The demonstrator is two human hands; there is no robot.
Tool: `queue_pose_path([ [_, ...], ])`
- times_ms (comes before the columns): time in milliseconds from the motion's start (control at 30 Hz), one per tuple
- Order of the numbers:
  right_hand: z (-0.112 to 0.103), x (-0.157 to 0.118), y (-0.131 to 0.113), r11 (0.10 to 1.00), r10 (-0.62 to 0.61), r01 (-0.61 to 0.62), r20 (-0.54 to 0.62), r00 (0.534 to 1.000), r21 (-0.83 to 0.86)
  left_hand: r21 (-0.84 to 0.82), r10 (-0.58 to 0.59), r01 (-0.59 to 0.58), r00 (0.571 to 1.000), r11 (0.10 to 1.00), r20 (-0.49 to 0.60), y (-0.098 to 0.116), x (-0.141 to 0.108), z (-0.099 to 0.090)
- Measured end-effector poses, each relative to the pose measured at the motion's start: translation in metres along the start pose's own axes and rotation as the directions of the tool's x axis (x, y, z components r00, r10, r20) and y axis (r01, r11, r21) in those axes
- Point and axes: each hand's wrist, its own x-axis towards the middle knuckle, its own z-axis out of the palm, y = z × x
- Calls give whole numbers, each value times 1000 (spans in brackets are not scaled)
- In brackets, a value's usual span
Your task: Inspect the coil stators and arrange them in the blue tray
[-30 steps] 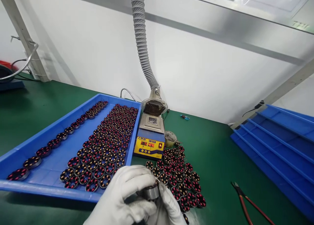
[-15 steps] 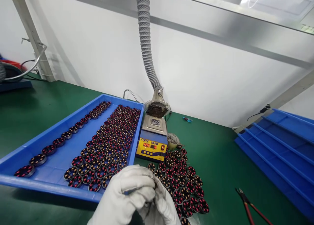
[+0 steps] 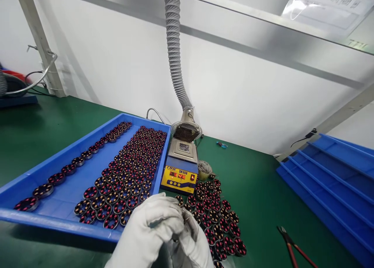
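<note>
My left hand (image 3: 149,229), in a white glove, has its fingers curled at the bottom centre. Against it is my right hand (image 3: 193,237), also gloved, with its fingers bent inward. A small dark thing shows between the fingertips, mostly hidden by the gloves; I cannot make out what it is. Round parts with red or tan segments (image 3: 219,231) lie on the green table just right of my hands. More such parts (image 3: 125,182) fill much of the blue tray (image 3: 64,225) to the left. Beyond my hands stands a yellow and blue heated unit (image 3: 179,178) with a lit display.
A grey hose (image 3: 175,53) hangs over the unit, ending in a round hood (image 3: 186,131). A small pot (image 3: 204,170) stands beside it. Red-handled cutters (image 3: 292,246) lie at the right, near stacked blue trays (image 3: 330,190). A small blue tool (image 3: 221,145) lies behind.
The view has shifted slightly. My hands stay together, with the right fingers turned a little over the small thing. The digits on the display differ.
</note>
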Motion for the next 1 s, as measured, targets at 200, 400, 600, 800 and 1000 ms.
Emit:
queue_pose_path([
  [200, -8, -9, -13, 967, 201, -218, 132, 971, 131, -11, -111, 113, 950, 994, -290, -6, -9, -13],
  [400, -10, -4, -7, 978, 186, -196, 134, 974, 72, 381, 205, -193, 979, 904, 8, -8, -21, 3],
  [600, -12, -6, -6, 977, 201, -209, 140, 969, 40, 375, 337, -381, 924, 845, 179, -4, -9, -5],
  [800, -27, -10, -3, 979, 194, -199, 117, 974, 36, 277, 432, -492, 866, 825, 250, -2, -2, -15],
  [1000, -51, 2, 7, 988, 152, -152, 52, 987, -7, 205, 289, -358, 909, 911, 301, 0, 0, -16],
])
